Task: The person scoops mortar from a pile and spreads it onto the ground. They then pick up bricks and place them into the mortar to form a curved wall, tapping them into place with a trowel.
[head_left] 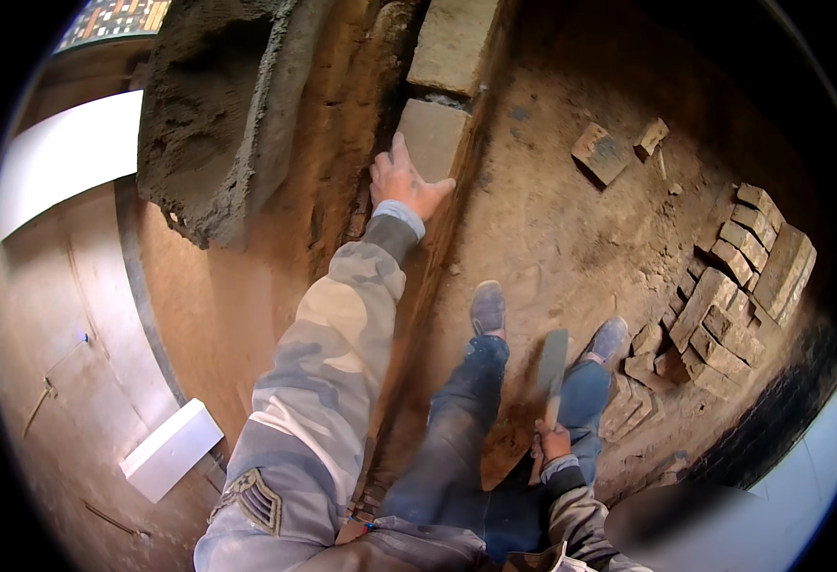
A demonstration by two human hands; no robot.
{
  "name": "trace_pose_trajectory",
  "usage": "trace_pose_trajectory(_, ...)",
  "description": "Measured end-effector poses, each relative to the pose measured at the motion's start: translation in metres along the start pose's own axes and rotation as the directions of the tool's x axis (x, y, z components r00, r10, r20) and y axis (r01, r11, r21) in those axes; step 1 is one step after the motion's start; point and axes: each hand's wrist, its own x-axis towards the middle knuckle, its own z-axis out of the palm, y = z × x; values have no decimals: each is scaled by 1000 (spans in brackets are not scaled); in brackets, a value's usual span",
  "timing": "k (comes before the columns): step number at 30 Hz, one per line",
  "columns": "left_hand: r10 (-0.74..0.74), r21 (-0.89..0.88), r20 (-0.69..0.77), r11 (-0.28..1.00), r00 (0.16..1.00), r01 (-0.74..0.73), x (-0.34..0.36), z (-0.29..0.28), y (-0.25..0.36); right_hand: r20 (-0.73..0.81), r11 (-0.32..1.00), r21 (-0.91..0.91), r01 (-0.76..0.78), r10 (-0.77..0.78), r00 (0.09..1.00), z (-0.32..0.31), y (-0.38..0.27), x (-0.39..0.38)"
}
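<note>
My left hand reaches forward along a narrow brick course and spans the near end of a pale brick, thumb on its right edge and fingers toward its left side. Beyond it in the same row lies another pale brick, with a dark gap between the two. Low at the right, in front of my leg, my right hand is closed around the handle of a trowel. Its flat grey blade points away from me, between my shoes.
A rough grey mortar-covered mass stands left of the course. Several bricks are piled on the dirt floor at right, with a loose brick and a brick piece farther off. A white block lies at lower left.
</note>
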Motion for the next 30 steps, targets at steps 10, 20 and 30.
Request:
trace_pose_trajectory(10,154,-13,-148,987,977,-158,17,14,-12,-37,993,-74,94,-97,995,36,-38,12)
trace_pose_trajectory(20,387,138,334,882,860,-451,17,-22,-50,31,936,-241,255,-255,966,122,-99,-2)
trace_pose_trajectory(30,328,225,358,879,874,-421,14,-27,-50,273,967,60,248,-254,928,173,-105,-15)
